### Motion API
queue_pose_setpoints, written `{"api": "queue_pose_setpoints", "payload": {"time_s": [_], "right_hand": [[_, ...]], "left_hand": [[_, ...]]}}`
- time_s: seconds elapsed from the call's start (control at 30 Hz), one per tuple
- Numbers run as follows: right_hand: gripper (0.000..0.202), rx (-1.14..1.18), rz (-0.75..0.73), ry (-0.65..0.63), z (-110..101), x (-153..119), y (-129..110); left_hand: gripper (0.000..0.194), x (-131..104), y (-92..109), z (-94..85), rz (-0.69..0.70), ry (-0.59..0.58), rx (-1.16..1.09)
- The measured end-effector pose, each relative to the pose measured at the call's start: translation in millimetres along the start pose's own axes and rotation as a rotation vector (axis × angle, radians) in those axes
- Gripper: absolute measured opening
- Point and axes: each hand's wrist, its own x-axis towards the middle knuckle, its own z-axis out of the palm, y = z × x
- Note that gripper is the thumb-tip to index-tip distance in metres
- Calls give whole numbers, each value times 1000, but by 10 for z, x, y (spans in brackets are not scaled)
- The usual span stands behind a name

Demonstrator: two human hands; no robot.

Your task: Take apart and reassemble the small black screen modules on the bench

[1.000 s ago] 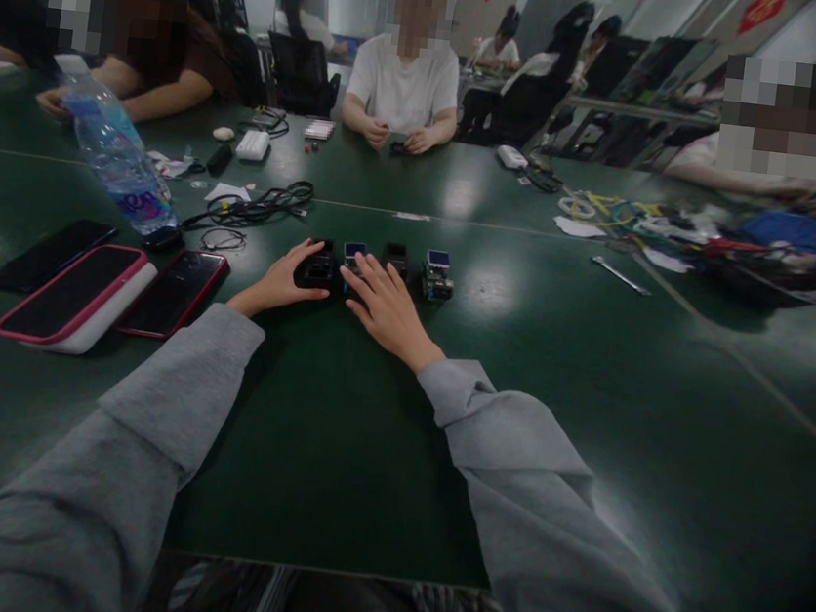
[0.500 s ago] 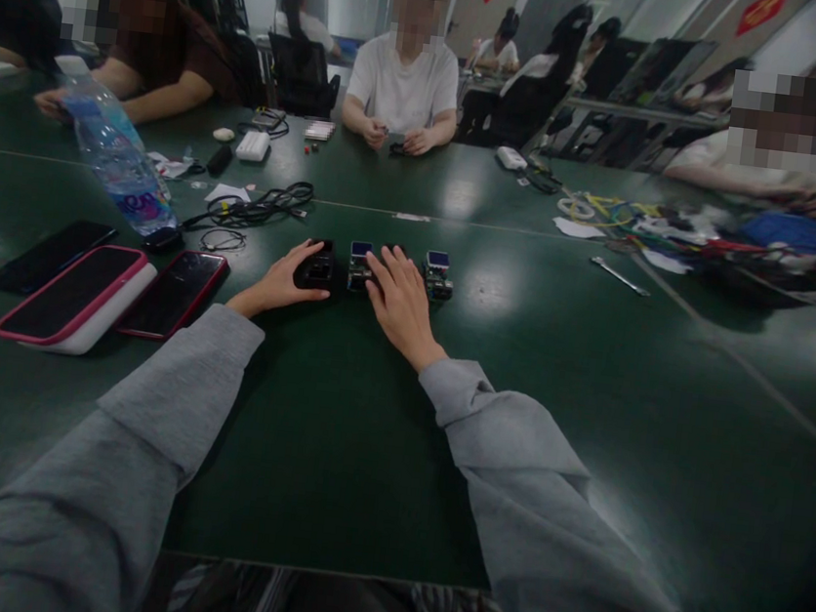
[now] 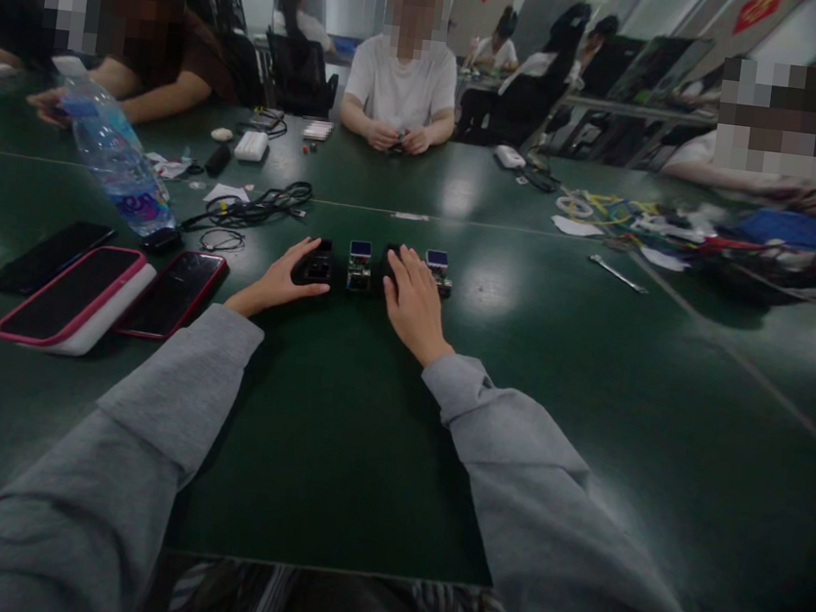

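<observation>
My left hand (image 3: 282, 280) is at the left end of a row of small devices, its thumb and fingers round the near and far edges of a black case (image 3: 320, 265). Beside it stands a circuit board with a small screen (image 3: 358, 266), untouched. My right hand (image 3: 414, 302) lies over a second black case (image 3: 392, 251), fingers stretched forward and thumb apart; most of that case is hidden beneath it. Just right of these fingers is another board with a small screen (image 3: 437, 262), partly covered by the hand.
At the left lie phones (image 3: 174, 294), a pink-rimmed device (image 3: 74, 296), a tilted water bottle (image 3: 119, 160) and black cables (image 3: 264, 206). A wrench (image 3: 618, 273) and a cable heap (image 3: 768, 249) are at the right. A person in a white shirt (image 3: 402, 84) sits opposite.
My right hand has moved a little to the right, uncovering the left board and covering more of the right one. My left hand has stayed at its black case.
</observation>
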Motion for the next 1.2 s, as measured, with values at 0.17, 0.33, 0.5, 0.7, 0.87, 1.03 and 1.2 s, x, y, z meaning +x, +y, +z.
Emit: {"api": "queue_pose_setpoints", "payload": {"time_s": [0.17, 0.33, 0.5, 0.7, 0.87, 1.03, 1.2], "right_hand": [[47, -30, 67, 109, -169, -76, 210], [50, -25, 116, 29, -164, -209, 508], [46, 44, 125, -27, -85, -228, 622], [46, 56, 146, -35, -77, -210, 626], [46, 10, 132, 1, -119, -202, 572], [41, -24, -42, -42, -204, -192, 423], [36, -42, -43, -60, -212, -193, 396]], "left_hand": [[84, -22, 33, -21, -92, 48, -282], [85, -28, 16, -25, -74, 35, -304], [94, -20, 5, -24, -51, 9, -222], [91, -23, -50, -27, -49, 2, -188], [91, -32, -25, -24, -48, -1, -191], [86, -39, 22, -28, -47, 15, -223], [79, -32, 9, -26, -74, 36, -257]]}}
